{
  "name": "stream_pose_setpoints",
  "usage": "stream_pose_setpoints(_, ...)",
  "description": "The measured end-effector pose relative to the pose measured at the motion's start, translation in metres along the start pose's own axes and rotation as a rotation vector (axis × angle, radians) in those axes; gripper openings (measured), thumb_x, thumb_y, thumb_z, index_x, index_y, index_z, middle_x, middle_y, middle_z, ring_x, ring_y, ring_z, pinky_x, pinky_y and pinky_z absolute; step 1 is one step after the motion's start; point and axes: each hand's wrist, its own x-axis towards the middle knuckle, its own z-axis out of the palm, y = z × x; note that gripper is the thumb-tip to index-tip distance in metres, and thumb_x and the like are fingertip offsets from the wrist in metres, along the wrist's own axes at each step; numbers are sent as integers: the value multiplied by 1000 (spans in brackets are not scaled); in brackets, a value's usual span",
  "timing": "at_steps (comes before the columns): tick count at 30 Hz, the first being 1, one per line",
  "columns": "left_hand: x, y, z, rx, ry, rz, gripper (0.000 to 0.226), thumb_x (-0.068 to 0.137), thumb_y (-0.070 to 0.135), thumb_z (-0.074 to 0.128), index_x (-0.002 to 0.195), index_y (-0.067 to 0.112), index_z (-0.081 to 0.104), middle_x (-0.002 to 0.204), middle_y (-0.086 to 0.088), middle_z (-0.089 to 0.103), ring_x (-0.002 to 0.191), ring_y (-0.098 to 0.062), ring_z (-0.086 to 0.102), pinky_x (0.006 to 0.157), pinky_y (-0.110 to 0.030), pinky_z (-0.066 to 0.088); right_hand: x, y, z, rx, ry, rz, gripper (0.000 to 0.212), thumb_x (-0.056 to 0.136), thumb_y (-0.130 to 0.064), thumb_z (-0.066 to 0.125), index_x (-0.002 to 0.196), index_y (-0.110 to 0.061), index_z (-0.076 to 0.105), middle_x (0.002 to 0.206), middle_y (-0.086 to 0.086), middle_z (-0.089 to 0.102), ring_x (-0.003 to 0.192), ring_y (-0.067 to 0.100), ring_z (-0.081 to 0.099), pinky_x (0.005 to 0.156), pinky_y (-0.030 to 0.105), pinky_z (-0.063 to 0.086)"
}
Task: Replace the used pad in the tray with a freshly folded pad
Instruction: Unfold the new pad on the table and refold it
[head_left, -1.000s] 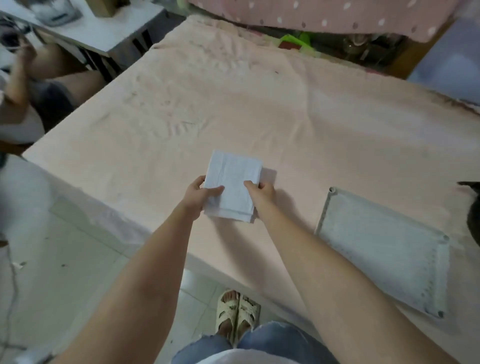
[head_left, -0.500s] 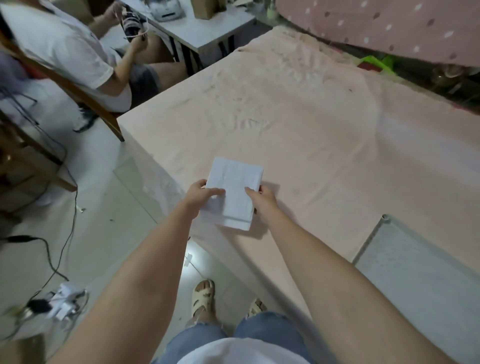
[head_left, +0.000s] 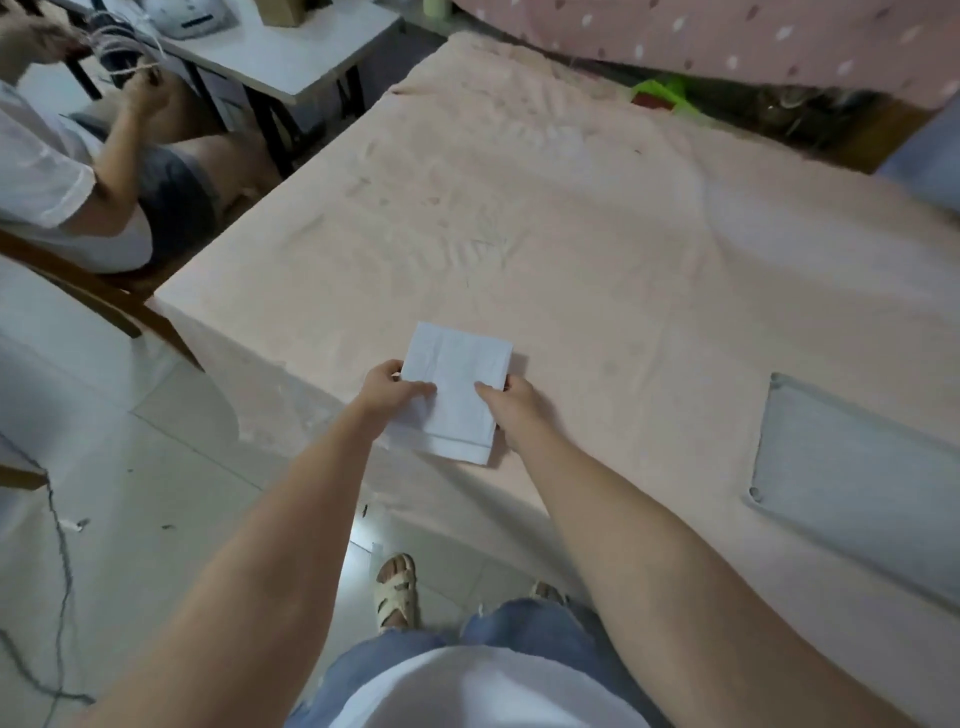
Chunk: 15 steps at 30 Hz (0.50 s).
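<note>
Head view
Left hand (head_left: 392, 392): we see its thumb on top of the folded pad (head_left: 457, 387), fingers curled beneath, pinching the left edge.
Right hand (head_left: 511, 408): we see it pinching the right edge likewise.
Pad position: near the table (head_left: 597, 234) front-left corner, its near end past the edge.
Tray (head_left: 852, 483): well apart, rightward.
Open room: we note bare cloth beyond and between.
</note>
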Motion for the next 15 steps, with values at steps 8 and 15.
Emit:
stream_pose_setpoints(8, 40, 25, -23, 224, -198, 46, 29, 76, 6, 74, 102, -2, 64, 93, -14, 64, 84, -25, 61, 82, -38, 52, -5, -4, 23, 105, 176, 8, 34, 91, -13, 58, 122, -1, 52, 119, 13, 62, 102, 27, 61, 71, 25, 45)
stream_pose_setpoints(15, 70, 51, 2, 445, -221, 162, 23, 76, 19, 74, 81, 8, 54, 71, 0, 52, 71, -21, 53, 60, -28, 43, 18, -21, 11, 65, 314, -68, 32, 91, -14, 57, 119, 1, 50, 117, 17, 61, 106, 30, 60, 87, 36, 47)
